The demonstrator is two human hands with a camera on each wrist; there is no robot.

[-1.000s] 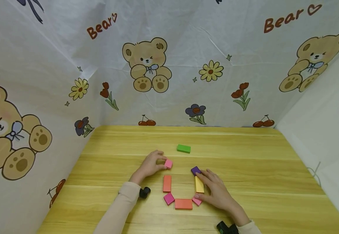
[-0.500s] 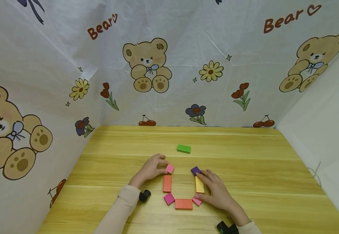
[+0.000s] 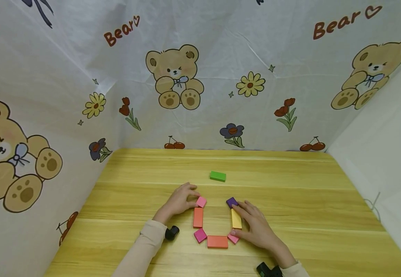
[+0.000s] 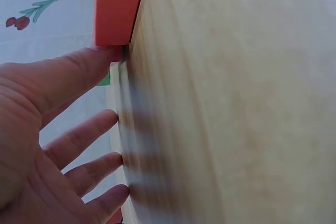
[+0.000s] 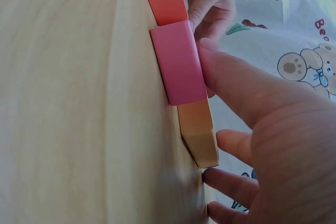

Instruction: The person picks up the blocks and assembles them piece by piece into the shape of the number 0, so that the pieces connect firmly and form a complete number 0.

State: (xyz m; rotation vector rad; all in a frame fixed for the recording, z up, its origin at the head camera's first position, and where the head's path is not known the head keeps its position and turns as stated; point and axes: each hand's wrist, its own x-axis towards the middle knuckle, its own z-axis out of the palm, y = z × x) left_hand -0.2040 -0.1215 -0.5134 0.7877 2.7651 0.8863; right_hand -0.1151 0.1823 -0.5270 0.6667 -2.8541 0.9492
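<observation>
My left hand [image 3: 181, 200] pinches a pink block [image 3: 201, 202] between thumb and index finger, at the far end of an orange-red block [image 3: 198, 217]. In the left wrist view that orange-red block [image 4: 118, 9] hides most of the pink one. My right hand [image 3: 253, 225] lies over the right side, its thumb on another pink block [image 5: 181, 64] and its fingertips near a purple block [image 3: 232, 202] and a yellow block [image 3: 236, 219]. A magenta block [image 3: 200, 235] and a second orange-red block [image 3: 217, 241] complete the U-shaped row on the near side.
A green block [image 3: 218, 176] lies apart, farther back on the wooden table [image 3: 307, 200]. Behind the table hangs a white cloth [image 3: 214, 46] printed with bears and flowers. Black wrist devices, such as the one by the left wrist [image 3: 172, 232], sit close to the tabletop.
My left hand has drawn its pink block towards the near side, up to the end of the left orange-red block. The right hand has stayed in place.
</observation>
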